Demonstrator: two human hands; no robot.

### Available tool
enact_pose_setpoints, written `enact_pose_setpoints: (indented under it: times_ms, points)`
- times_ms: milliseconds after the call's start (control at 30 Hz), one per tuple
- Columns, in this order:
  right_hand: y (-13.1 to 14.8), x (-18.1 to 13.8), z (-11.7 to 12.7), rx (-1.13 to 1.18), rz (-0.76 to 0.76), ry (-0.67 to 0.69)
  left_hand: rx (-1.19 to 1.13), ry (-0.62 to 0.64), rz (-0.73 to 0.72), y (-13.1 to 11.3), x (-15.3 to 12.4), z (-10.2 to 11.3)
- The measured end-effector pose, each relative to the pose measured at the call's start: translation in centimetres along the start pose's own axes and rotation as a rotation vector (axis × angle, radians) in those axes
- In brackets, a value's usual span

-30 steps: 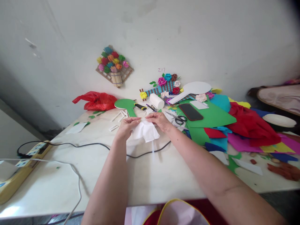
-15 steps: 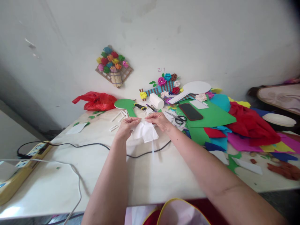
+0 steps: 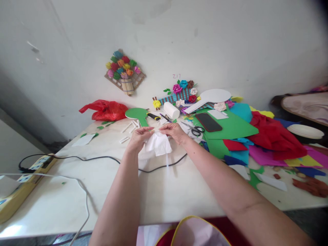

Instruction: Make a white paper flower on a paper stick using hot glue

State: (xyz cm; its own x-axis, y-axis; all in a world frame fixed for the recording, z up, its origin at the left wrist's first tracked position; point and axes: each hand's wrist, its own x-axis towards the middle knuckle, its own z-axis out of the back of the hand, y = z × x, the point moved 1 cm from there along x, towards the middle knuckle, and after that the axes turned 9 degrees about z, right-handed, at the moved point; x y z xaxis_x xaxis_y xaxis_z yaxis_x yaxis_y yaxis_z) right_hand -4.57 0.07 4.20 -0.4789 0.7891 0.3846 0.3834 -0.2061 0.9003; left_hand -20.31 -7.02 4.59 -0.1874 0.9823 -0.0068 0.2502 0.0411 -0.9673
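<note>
Between both hands a thin, soft white sheet [image 3: 158, 144], like tissue or crepe paper, is pinched by its upper edge and hangs down in loose folds. My left hand [image 3: 139, 138] grips its left side with thumb and fingertips closed. On the right side, my right hand [image 3: 173, 133] pinches the same edge, close to the left fingertips. A narrow pale strip [image 3: 167, 160] dangles below the sheet; its upper end is hidden. Just beyond the hands lie a green round-headed cutout with a handle [image 3: 137, 113], a yellow-and-black cutter [image 3: 153, 116] and a white roll [image 3: 171, 110].
Scissors [image 3: 197, 131] and a phone [image 3: 208, 122] lie right of the hands, beside green sheets and red crepe paper [image 3: 276, 136]. White sticks [image 3: 124, 140] and a red plastic bag [image 3: 107, 111] are at left. A black cable [image 3: 102, 157] crosses the table from a power strip [image 3: 28, 182].
The lower right corner of the white sheet has swung slightly left and down. Both hands keep their pinch in nearly the same place.
</note>
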Motion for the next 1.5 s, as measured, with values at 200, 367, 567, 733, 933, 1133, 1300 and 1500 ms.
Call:
enact_pose_setpoints:
  times_ms: [200, 367, 567, 733, 933, 1133, 1300, 1500]
  points:
    - [-0.41, 0.04, 0.12, -0.012, 0.008, 0.016, 0.028, -0.007, 0.002, 0.11, 0.08, 0.05]
    - [-0.35, -0.02, 0.33, -0.012, 0.041, 0.048, 0.051, -0.035, 0.015, 0.11, 0.09, -0.01]
    - [-0.32, 0.1, 0.22, -0.037, 0.063, 0.03, 0.082, -0.06, 0.0, 0.17, 0.17, -0.02]
    - [-0.76, 0.37, 0.31, -0.086, 0.06, 0.011, 0.127, -0.061, -0.004, 0.23, 0.36, 0.23]
    - [-0.92, 0.49, 0.57, -0.124, 0.017, 0.025, 0.203, -0.034, 0.029, 0.15, 0.31, 0.52]
    - [-1.02, 0.55, 0.68, -0.158, 0.009, 0.043, 0.269, -0.028, 0.055, -0.03, 0.15, 0.52]
    - [-0.82, 0.55, 0.79, -0.189, 0.042, 0.041, 0.313, 0.003, 0.066, 0.15, 0.21, 0.61]
    - [-0.46, 0.51, 0.55, -0.201, 0.055, 0.012, 0.336, 0.004, 0.045, 0.2, 0.27, 0.69]
